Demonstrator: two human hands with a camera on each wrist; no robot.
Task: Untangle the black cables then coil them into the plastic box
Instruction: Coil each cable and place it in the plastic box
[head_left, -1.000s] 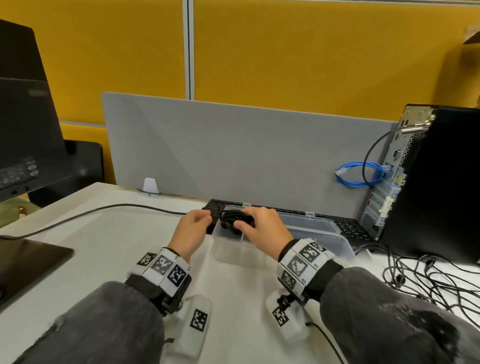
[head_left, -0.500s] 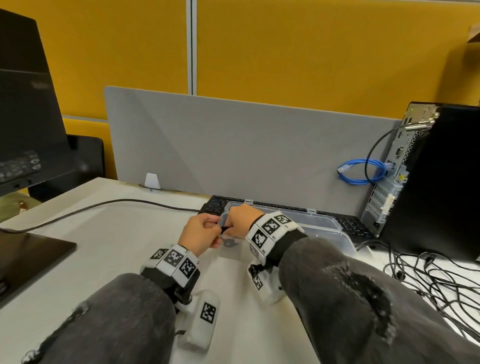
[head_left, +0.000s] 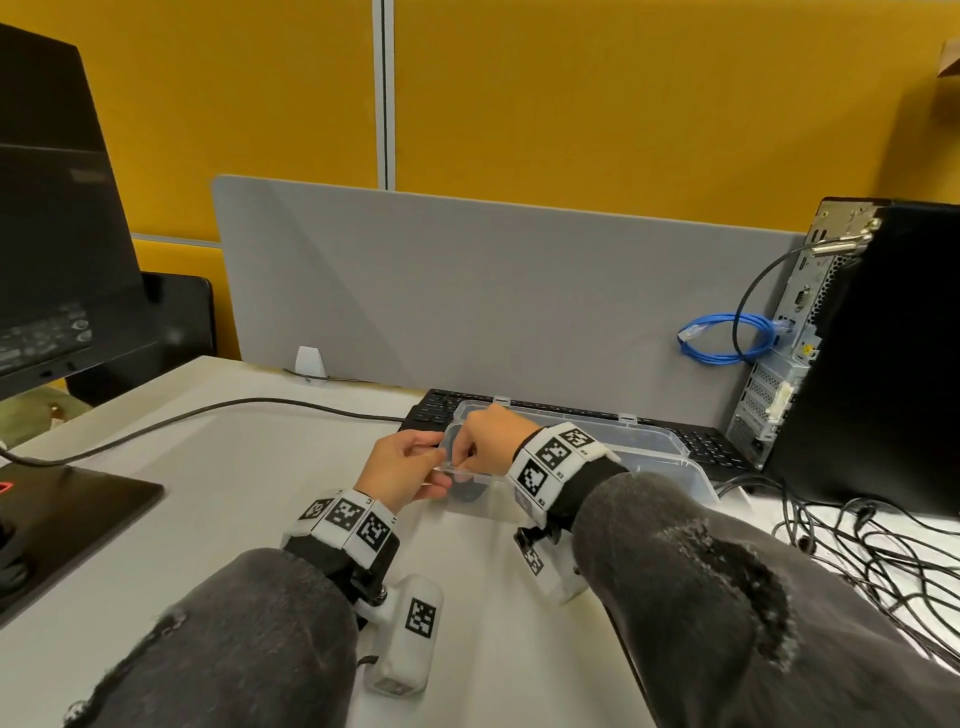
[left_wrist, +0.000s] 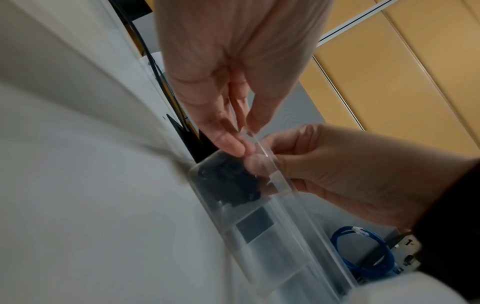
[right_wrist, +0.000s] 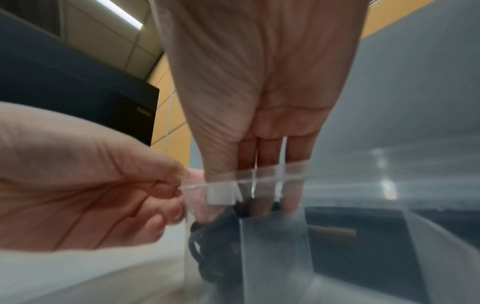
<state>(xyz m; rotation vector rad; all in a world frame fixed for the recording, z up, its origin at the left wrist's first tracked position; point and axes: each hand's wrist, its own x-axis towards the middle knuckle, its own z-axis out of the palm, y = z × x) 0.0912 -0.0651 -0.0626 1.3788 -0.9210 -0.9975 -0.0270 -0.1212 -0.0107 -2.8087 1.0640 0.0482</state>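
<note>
My left hand (head_left: 410, 470) pinches the plastic box (head_left: 649, 452) rim at its left end, right hand (head_left: 485, 441) fingers pressing one coiled black cable (left_wrist: 228, 185) inside that corner; tangled cables (head_left: 852, 551) at the desk's right edge remain.

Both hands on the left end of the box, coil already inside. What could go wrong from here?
1. The left hand pinches only the thin rim corner of the plastic box; it may slip or flex.
2. The right hand's fingers reach inside over the coiled black cable; withdrawing could drag it out or let it spring loose.
3. The tangled black cables lie beside the right sleeve and could snag.
</note>
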